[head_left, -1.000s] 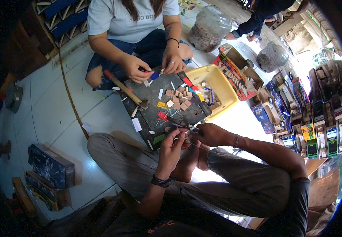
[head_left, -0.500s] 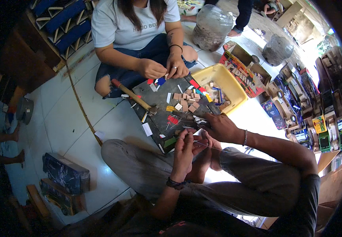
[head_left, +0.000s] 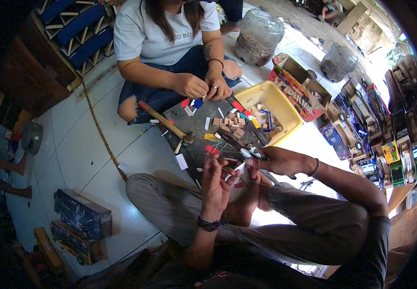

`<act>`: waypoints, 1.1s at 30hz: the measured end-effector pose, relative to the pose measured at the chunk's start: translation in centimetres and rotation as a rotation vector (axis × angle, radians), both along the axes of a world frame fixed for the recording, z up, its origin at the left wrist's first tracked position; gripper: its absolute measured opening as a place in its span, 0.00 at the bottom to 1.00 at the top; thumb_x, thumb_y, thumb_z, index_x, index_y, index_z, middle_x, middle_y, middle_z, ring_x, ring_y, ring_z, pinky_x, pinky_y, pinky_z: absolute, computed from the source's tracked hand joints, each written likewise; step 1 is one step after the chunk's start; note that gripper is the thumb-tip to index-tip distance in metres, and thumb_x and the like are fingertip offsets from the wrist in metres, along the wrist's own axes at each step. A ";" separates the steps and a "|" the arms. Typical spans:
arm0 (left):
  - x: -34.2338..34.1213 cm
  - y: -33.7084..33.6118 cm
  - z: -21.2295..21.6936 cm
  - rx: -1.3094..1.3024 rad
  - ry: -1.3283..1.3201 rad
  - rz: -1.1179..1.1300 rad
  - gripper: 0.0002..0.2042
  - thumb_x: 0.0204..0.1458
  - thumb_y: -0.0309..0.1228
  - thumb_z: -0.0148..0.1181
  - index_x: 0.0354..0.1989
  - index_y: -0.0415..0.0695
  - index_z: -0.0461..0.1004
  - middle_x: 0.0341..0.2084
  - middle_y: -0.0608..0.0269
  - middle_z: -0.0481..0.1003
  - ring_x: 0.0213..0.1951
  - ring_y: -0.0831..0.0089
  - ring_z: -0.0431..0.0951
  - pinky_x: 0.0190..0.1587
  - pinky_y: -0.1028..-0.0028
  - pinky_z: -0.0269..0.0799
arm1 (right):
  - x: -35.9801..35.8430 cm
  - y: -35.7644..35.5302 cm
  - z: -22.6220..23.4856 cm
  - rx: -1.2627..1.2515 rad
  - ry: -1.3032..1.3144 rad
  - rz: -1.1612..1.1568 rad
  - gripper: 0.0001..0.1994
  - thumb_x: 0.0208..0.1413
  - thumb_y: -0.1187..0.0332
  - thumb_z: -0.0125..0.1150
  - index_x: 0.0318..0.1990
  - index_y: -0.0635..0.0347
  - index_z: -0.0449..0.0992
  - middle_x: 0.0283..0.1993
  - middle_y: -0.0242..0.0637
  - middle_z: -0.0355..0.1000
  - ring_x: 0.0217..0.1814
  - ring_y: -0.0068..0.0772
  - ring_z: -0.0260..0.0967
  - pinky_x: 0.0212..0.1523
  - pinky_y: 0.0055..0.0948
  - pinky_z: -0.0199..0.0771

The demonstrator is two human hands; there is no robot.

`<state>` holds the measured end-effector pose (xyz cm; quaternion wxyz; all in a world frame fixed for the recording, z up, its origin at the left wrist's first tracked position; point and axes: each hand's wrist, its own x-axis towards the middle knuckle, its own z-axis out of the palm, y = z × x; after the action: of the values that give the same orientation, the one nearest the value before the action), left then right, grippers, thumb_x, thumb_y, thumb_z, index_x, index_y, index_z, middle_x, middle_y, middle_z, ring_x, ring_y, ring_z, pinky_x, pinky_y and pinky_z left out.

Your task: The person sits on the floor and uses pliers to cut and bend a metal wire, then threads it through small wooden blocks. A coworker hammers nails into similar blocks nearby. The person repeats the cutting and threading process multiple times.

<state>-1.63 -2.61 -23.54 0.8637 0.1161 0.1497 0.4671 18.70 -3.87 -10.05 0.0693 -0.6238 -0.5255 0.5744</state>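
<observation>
Over my lap, my left hand (head_left: 214,185) has its fingers curled around several thin wires (head_left: 224,167), which fan out past the fingertips. A small white piece (head_left: 240,169) sits between my two hands; which of them bears it I cannot tell. My right hand (head_left: 281,161) grips a shiny metal hand tool (head_left: 250,153), its kind mostly covered by the fingers. Just beyond is a dark work board (head_left: 191,127) carrying small wooden blocks (head_left: 227,124), coloured scraps and a hammer (head_left: 167,123) with a wooden handle.
Across the board a seated person (head_left: 170,58) pinches something small with both hands. A yellow basin (head_left: 288,120) and an open printed box (head_left: 297,89) stand at its right. Toy vehicles (head_left: 381,135) crowd the far right; boxed ones (head_left: 82,214) lie at left.
My right hand has lifted off the board with the metal tool and come nearer my left hand. More wires now show between my hands. The person opposite has barely moved.
</observation>
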 end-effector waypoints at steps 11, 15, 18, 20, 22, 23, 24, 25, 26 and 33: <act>-0.8 1.1 -0.6 0.015 0.068 0.103 0.12 0.64 0.32 0.47 0.55 0.48 0.64 0.36 0.68 0.72 0.36 0.77 0.78 0.43 0.68 0.81 | -2.5 -2.3 -2.2 0.148 0.001 0.093 0.32 0.59 0.54 0.58 0.64 0.66 0.59 0.44 0.53 0.72 0.49 0.46 0.70 0.53 0.40 0.68; -1.0 1.3 -0.1 0.027 0.115 0.122 0.14 0.64 0.32 0.48 0.57 0.49 0.63 0.35 0.69 0.72 0.36 0.77 0.77 0.42 0.68 0.81 | -2.8 -2.3 -2.6 0.164 -0.072 0.103 0.37 0.59 0.48 0.56 0.67 0.64 0.55 0.43 0.53 0.71 0.49 0.48 0.69 0.53 0.41 0.67; -0.9 1.3 0.4 0.022 0.136 0.164 0.10 0.63 0.32 0.49 0.52 0.50 0.66 0.36 0.71 0.74 0.35 0.79 0.77 0.39 0.69 0.82 | -2.8 -2.5 -2.4 0.121 -0.092 0.097 0.30 0.61 0.50 0.55 0.61 0.65 0.61 0.46 0.47 0.73 0.52 0.37 0.70 0.54 0.35 0.69; -1.1 1.5 0.8 0.004 0.181 0.156 0.11 0.63 0.32 0.50 0.53 0.48 0.67 0.37 0.70 0.74 0.37 0.77 0.78 0.41 0.68 0.81 | -3.2 -2.8 -2.7 0.163 -0.068 0.056 0.28 0.62 0.52 0.55 0.60 0.65 0.61 0.46 0.46 0.74 0.51 0.36 0.71 0.54 0.34 0.69; -1.5 1.9 1.1 0.003 0.231 0.159 0.12 0.63 0.31 0.51 0.53 0.46 0.68 0.38 0.69 0.74 0.38 0.76 0.78 0.42 0.67 0.81 | -3.3 -2.9 -3.1 0.183 -0.020 0.030 0.27 0.63 0.53 0.54 0.61 0.65 0.61 0.47 0.45 0.74 0.51 0.35 0.71 0.54 0.34 0.69; -1.8 2.2 1.2 0.011 0.258 0.164 0.12 0.62 0.31 0.51 0.53 0.45 0.68 0.39 0.69 0.74 0.38 0.75 0.78 0.43 0.67 0.81 | -3.1 -2.9 -3.4 0.166 0.035 0.014 0.27 0.63 0.54 0.54 0.61 0.65 0.61 0.48 0.45 0.73 0.52 0.34 0.71 0.55 0.34 0.69; -2.1 2.4 1.3 0.005 0.297 0.173 0.13 0.62 0.31 0.52 0.53 0.44 0.69 0.40 0.68 0.74 0.38 0.74 0.78 0.44 0.67 0.80 | -3.0 -2.9 -3.8 0.177 0.053 0.021 0.27 0.63 0.55 0.54 0.61 0.65 0.60 0.49 0.45 0.73 0.52 0.34 0.70 0.55 0.34 0.69; -2.3 2.6 1.4 0.030 0.330 0.168 0.14 0.62 0.30 0.53 0.54 0.42 0.69 0.41 0.66 0.75 0.38 0.75 0.78 0.45 0.66 0.79 | -3.0 -3.0 -4.2 0.164 0.102 -0.009 0.29 0.62 0.52 0.54 0.64 0.59 0.58 0.45 0.48 0.73 0.50 0.39 0.70 0.54 0.37 0.67; -2.4 2.8 1.4 0.073 0.332 0.166 0.14 0.61 0.30 0.53 0.54 0.42 0.69 0.40 0.66 0.74 0.38 0.76 0.77 0.45 0.67 0.79 | -3.0 -3.0 -4.6 0.181 0.112 -0.016 0.31 0.61 0.50 0.54 0.66 0.54 0.57 0.42 0.51 0.72 0.48 0.44 0.69 0.53 0.40 0.66; -3.1 3.5 1.4 0.178 0.443 0.156 0.15 0.62 0.28 0.52 0.57 0.42 0.68 0.39 0.67 0.74 0.38 0.79 0.75 0.45 0.70 0.78 | -4.1 -3.7 -5.9 0.367 -0.281 0.100 0.30 0.61 0.50 0.53 0.68 0.47 0.56 0.41 0.53 0.73 0.43 0.50 0.71 0.55 0.54 0.57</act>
<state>-4.74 0.88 -22.17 0.7576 0.2794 0.3021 0.5067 14.58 -7.53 -15.93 0.0794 -0.6476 -0.6559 0.3795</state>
